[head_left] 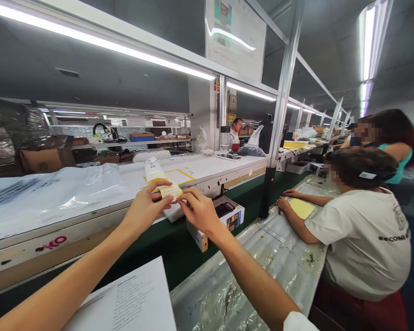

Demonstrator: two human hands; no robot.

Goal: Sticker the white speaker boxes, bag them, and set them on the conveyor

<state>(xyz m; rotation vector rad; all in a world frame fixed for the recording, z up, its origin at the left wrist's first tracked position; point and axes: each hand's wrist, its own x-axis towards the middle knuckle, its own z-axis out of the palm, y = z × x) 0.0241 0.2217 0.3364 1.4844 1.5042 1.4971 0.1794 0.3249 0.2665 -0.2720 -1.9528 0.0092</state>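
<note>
My left hand (146, 207) is closed on a small pale-yellow sheet of labels (171, 190) with faint print, thumb in front and fingers behind. At the sheet's right edge, the fingertips of my right hand (198, 209) are pinched together; whether a single label has come loose there is too small to tell. Just behind the sheet, a white plastic bag (154, 169) with dark lettering lies on the white shelf, beside a yellow-outlined rectangle (182, 174). Below and right of my hands, a printed carton (235, 216) sits on the green belt (138, 250).
A printed paper sheet (134, 299) lies in front of me. Clear plastic wrap (72, 186) covers the shelf's left part. A metal post (279, 105) rises right of the carton. At right, a seated co-worker (362, 234) leans over the plastic-covered table (248, 271) by a yellow sheet (301, 209).
</note>
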